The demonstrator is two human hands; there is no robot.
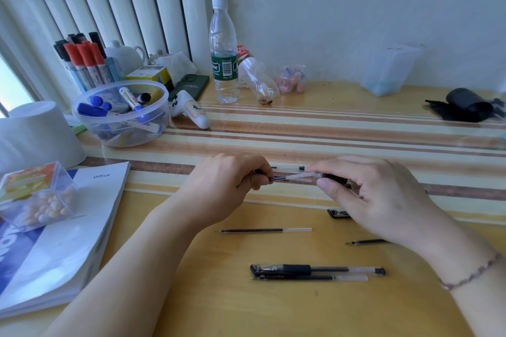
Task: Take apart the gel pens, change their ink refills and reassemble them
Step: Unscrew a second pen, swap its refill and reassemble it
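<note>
Both hands clenched: left hand pinches a refill, right hand at 3 o'clock grips the barrel, so looks like mid-swap, next just line up and slide.

Soft daylight, seemingly from the left window; faint shadows, mild blur, edges bowed by the wide lens.

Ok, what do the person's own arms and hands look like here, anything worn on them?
Both forearms are bare, with no sleeves in view. The left hand wears nothing visible: no ring, watch or glove. The right hand is also ungloved, but its wrist carries a thin beaded bracelet of small dark and pinkish beads. No rings show on the fingers.
</note>
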